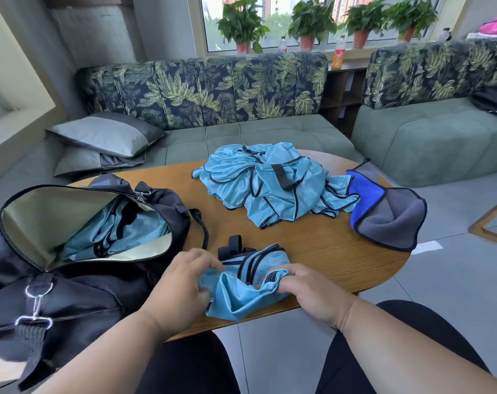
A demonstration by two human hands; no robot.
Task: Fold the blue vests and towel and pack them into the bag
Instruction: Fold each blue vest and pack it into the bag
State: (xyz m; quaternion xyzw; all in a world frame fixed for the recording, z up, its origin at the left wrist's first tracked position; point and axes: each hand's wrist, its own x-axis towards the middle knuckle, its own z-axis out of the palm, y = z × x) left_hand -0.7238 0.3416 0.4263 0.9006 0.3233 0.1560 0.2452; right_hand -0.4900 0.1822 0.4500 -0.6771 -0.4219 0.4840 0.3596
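Vest [250, 282]: pinched by left hand [182, 285] and right hand [307, 291]; long axis left-right; bag [56, 294] just left, mouth open.

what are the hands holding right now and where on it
Both hold one blue vest at the table's near edge: the left hand grips its left end, the right hand its bunched right end.
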